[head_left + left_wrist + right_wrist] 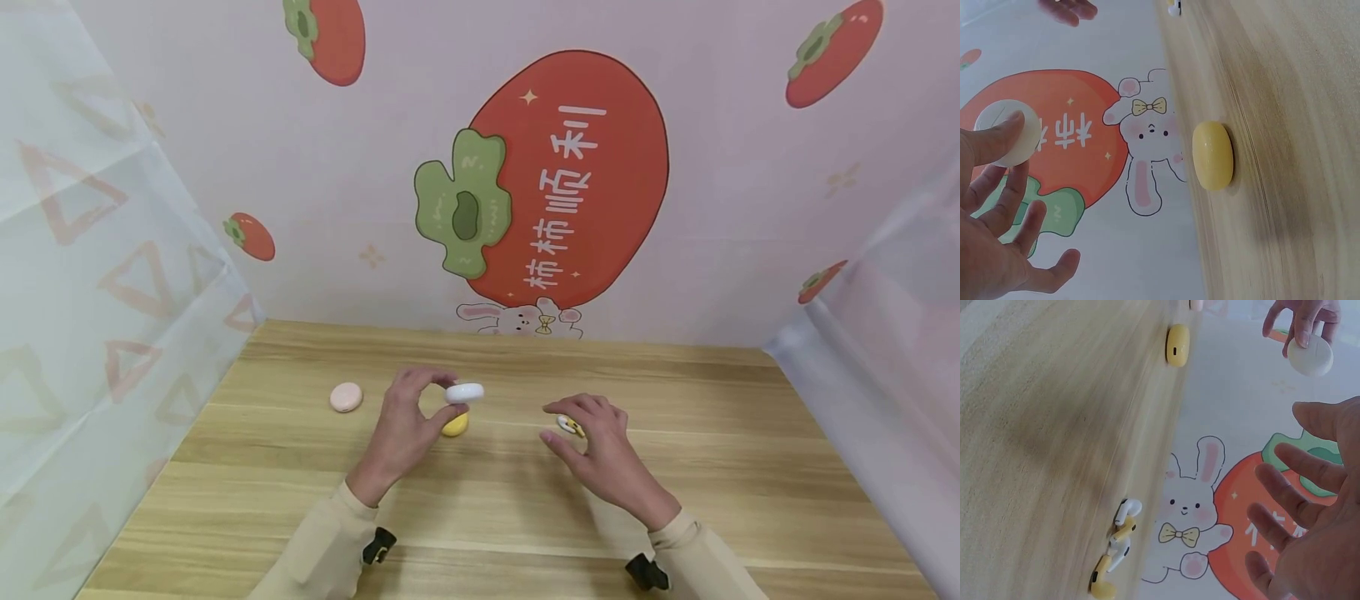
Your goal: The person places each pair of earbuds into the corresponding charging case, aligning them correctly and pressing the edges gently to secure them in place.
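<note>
My left hand (405, 423) pinches a round white earbud case (467, 392) between thumb and fingers, held above the table. In the left wrist view the case (1032, 128) turns its flat face to the camera; its lid looks closed. Just below that hand a yellow earbud case (454, 426) sits on the wood, its small dark port facing out in the right wrist view. My right hand (606, 457) hovers with fingers spread and nothing in its grasp. Beneath and beyond it lie several white and yellow earbuds (1127, 511), strung out in a loose row.
A pink case (347, 397) rests on the wooden table (720, 467) to the left of my left hand. The table's back edge meets a printed cloth (720, 208) with persimmons and a rabbit. More cloth hangs on the left and right sides.
</note>
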`<state>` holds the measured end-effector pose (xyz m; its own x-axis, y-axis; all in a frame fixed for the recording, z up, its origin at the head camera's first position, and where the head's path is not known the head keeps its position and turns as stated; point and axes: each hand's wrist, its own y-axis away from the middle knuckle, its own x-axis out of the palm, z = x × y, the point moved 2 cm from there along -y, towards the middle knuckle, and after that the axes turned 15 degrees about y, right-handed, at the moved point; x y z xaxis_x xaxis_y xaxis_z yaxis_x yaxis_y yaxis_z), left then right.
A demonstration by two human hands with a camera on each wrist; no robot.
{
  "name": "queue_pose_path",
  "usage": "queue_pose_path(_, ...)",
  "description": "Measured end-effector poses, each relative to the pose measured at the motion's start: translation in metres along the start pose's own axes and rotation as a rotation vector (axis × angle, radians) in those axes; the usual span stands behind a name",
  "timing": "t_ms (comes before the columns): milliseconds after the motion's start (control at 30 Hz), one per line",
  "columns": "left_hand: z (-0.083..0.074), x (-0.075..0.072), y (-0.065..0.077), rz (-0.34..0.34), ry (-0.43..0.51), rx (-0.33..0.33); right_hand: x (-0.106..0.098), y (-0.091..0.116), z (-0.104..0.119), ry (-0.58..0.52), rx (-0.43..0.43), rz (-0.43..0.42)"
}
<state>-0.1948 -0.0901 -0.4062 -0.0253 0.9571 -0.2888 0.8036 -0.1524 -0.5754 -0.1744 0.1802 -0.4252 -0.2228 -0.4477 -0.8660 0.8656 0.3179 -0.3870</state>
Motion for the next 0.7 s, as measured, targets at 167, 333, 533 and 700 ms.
queue_pose_path(167,0.0,0.0,-0.001,-0.017,0.017,-0.023,0.0,-0.001,0.001,0.006,-0.003,0.0)
queue_pose_path(333,0.001,0.001,0.0,-0.041,0.04,-0.056,-0.001,-0.002,0.003,-0.001,-0.013,-0.006)
queue_pose_path(533,0.003,0.006,0.002,-0.059,0.103,-0.124,-0.004,-0.005,0.007,-0.016,-0.024,-0.016)
queue_pose_path(700,0.003,0.012,0.004,-0.035,0.142,-0.185,-0.009,-0.009,0.013,-0.038,-0.045,-0.035)
